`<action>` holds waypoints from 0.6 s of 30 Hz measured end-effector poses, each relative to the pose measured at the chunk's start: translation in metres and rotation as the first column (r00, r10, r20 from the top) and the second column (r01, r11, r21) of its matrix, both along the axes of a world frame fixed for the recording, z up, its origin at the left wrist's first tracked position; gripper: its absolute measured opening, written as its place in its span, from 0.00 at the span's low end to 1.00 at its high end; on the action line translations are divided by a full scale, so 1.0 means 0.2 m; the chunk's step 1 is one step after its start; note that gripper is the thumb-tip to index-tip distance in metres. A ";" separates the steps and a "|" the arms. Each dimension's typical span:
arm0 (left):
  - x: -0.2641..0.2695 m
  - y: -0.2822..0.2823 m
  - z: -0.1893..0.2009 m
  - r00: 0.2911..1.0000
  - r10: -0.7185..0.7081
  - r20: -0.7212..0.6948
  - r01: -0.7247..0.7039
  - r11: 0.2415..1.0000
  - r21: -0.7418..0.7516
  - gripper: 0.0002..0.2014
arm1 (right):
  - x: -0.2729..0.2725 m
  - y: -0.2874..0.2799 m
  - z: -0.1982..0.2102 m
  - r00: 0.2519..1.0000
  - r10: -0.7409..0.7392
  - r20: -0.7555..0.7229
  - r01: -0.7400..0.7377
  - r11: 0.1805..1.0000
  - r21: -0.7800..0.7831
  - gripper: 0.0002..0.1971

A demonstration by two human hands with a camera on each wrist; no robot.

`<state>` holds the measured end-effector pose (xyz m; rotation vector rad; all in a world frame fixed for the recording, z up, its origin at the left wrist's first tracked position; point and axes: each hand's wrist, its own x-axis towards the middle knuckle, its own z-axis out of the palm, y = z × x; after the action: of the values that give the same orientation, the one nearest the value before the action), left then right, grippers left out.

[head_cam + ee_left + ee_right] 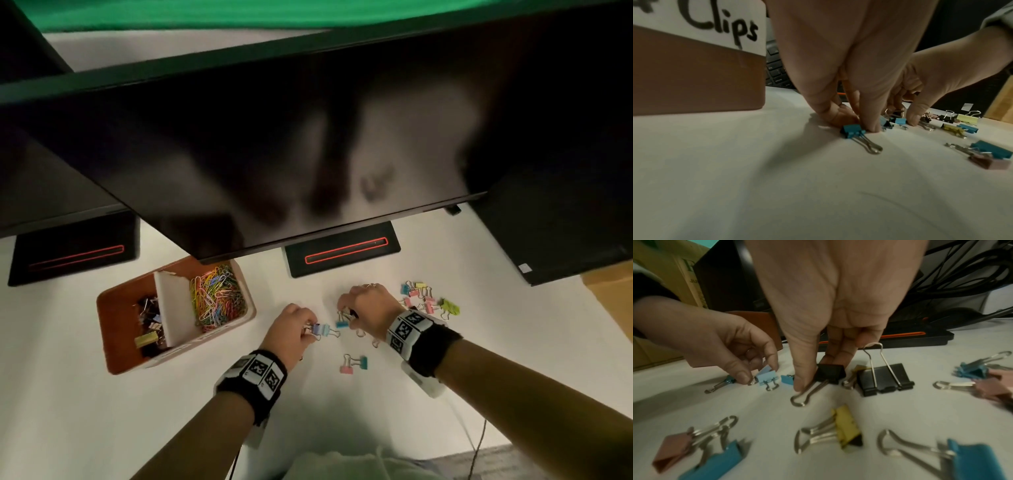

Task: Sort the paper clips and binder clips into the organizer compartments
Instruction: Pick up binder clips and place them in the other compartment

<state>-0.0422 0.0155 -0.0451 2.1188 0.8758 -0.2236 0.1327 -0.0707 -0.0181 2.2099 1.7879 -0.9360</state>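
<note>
Sorting well underway: paper clips [217, 298] binned in organizer [118, 356], loose binder clips [423, 296] scattered on worktop [342, 411], left hand [291, 327] fingers pinching a light-blue clip [322, 329], right hand [364, 308] fingers pinching a black clip [831, 373].

Dim light is falling from above, hands are casting soft shadows, and picture edges are bending and blurring

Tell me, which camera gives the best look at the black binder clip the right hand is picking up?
The right wrist view: the black binder clip sits sharp and close, pinched by the right hand. In the head view it is mostly hidden under that hand. In the left wrist view I cannot pick it out with certainty.
</note>
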 end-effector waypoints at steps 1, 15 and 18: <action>0.00 0.00 0.00 1.000 -0.006 -0.011 0.006 1.000 0.005 0.11 | 0.00 0.01 0.00 1.000 -0.004 -0.010 0.004 1.000 -0.008 0.17; -0.06 0.03 -0.02 1.000 -0.022 -0.008 0.022 0.999 0.033 0.03 | 0.00 -0.01 -0.04 0.976 -0.145 -0.164 0.152 0.988 0.030 0.09; -0.08 0.05 -0.03 1.000 0.018 0.014 -0.018 1.000 0.018 0.04 | 0.00 -0.01 -0.04 0.979 -0.142 -0.149 0.154 0.985 0.073 0.11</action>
<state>-0.0583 0.0246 -0.0502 2.1263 0.8913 -0.1920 0.1324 -0.0733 -0.0265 2.4126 1.7719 -1.0944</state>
